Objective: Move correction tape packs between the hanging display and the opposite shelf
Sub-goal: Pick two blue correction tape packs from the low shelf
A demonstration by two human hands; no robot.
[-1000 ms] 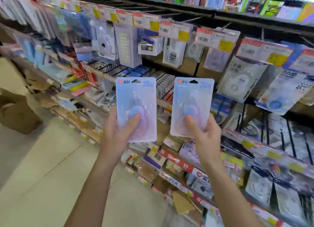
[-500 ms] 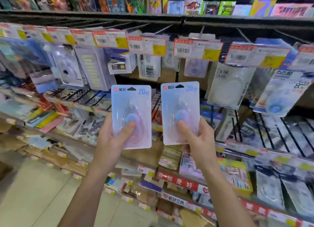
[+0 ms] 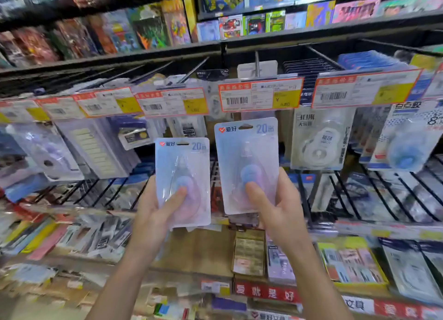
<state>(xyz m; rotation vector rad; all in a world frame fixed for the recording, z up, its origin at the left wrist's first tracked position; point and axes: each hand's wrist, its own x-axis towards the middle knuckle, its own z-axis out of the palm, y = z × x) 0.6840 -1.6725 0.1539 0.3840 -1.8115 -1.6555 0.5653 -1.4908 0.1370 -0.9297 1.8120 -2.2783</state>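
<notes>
Two pale blue correction tape packs marked 20m are held up in front of the hanging display. My left hand (image 3: 155, 212) grips the left pack (image 3: 183, 166) from below, thumb pressed on its blister. My right hand (image 3: 275, 207) grips the right pack (image 3: 247, 152) the same way, a little higher and closer to the pegs. The right pack's hang hole sits just under a price tag (image 3: 260, 94) and the metal peg (image 3: 257, 63) behind it.
A row of pegs carries other blister packs: a white correction tape pack (image 3: 318, 140) to the right, sticky-label packs (image 3: 96, 147) to the left. Book shelves (image 3: 215, 46) run above. Lower shelves (image 3: 263, 291) hold stationery boxes.
The view has swung right and closer to the display. Both hands have carried the packs nearer the pegs; the right pack now sits higher than the left.
</notes>
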